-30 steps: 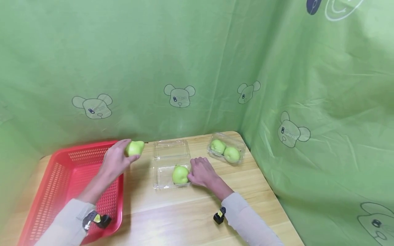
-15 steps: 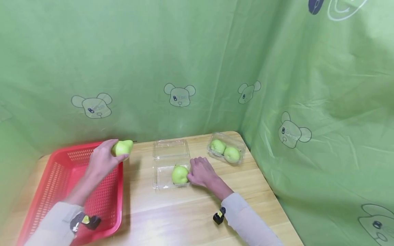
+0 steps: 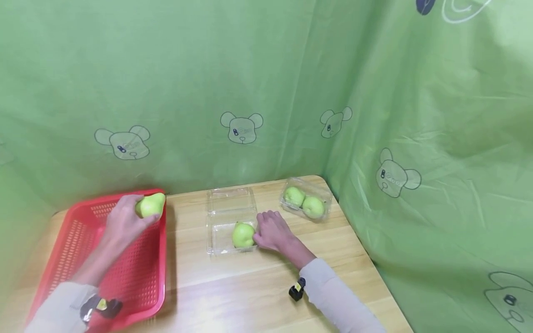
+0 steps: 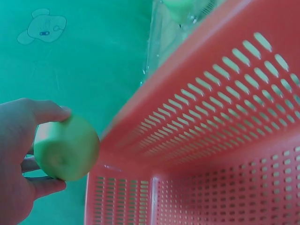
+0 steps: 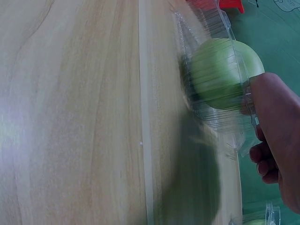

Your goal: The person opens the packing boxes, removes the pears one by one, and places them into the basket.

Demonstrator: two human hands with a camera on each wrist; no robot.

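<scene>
Here I watch the left hand (image 3: 122,219) pinch a yellow-green pear (image 3: 150,206), narrow end rightward, at the far right corner of the red plastic basket (image 3: 141,273); the clear hinged plastic box (image 3: 220,238) lies rightward, pinched by the nearer right hand (image 3: 272,231).

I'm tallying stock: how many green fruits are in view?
4: first fruit in the left hand, second fruit in the open container, third fruit and fourth fruit in the other container. The left forearm may hide others in the basket.
</scene>
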